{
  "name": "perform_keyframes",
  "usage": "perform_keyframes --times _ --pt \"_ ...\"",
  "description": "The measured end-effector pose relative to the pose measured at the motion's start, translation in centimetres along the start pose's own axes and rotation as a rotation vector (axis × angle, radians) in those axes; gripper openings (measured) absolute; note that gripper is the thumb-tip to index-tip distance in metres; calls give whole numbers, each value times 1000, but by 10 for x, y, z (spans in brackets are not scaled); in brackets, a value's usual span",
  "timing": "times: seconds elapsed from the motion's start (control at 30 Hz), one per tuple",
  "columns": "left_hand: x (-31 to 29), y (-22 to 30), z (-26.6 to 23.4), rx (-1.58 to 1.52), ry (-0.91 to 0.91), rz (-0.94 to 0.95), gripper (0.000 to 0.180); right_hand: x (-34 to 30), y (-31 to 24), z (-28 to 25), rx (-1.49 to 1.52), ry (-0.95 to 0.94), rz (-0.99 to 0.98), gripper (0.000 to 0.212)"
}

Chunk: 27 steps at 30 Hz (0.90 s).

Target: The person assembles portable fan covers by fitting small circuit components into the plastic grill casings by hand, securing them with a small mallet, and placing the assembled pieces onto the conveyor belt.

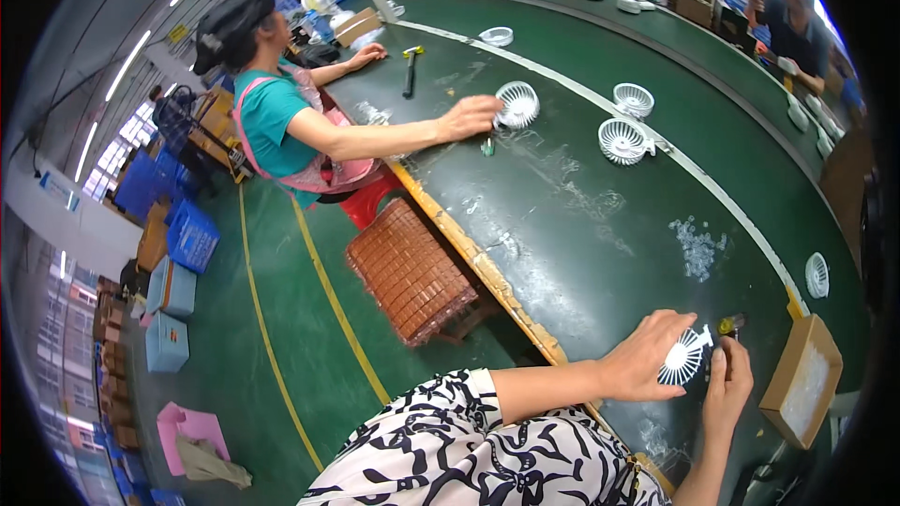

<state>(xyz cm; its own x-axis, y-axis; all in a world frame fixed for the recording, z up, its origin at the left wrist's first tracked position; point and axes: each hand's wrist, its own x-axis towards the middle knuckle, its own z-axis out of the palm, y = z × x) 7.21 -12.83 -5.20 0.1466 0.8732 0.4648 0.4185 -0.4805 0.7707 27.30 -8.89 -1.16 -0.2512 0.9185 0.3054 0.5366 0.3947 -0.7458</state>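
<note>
Near the right end of the green work table, my left hand (647, 358) is closed around a small white fan housing (682, 359) with radial ribs. My right hand (729, 384) is beside it, thumb and fingers drawn together at the housing's right edge; whatever they pinch is hidden. Just past those fingertips is a yellow-handled tool (732, 323), perhaps a screwdriver. Beyond my hands lies a loose scatter of small clear pieces (698, 248).
An open cardboard box (786, 382) holding clear plastic stands at my right. White ribbed fan parts (622, 141) sit along the white line and belt. At the left, a co-worker's hand (469, 118) touches another fan housing (517, 105). A woven-topped stool (411, 272) stands by the table edge.
</note>
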Motion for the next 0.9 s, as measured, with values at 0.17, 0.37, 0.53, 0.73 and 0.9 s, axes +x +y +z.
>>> perform_keyframes --times 0.17,0.37,0.53,0.73,0.9 --pt "0 -4 0 -74 93 -21 104 1 12 19 316 -137 229 20" --pt "-1 -5 5 -29 78 -4 103 7 14 16 355 -161 306 23" --pt "5 -5 12 -32 59 55 97 9 9 2 160 -218 287 25" --pt "15 3 -9 91 2 -83 94 14 17 13 493 -306 376 25" --pt "21 7 3 174 -107 23 94 6 22 5 555 -253 387 26"
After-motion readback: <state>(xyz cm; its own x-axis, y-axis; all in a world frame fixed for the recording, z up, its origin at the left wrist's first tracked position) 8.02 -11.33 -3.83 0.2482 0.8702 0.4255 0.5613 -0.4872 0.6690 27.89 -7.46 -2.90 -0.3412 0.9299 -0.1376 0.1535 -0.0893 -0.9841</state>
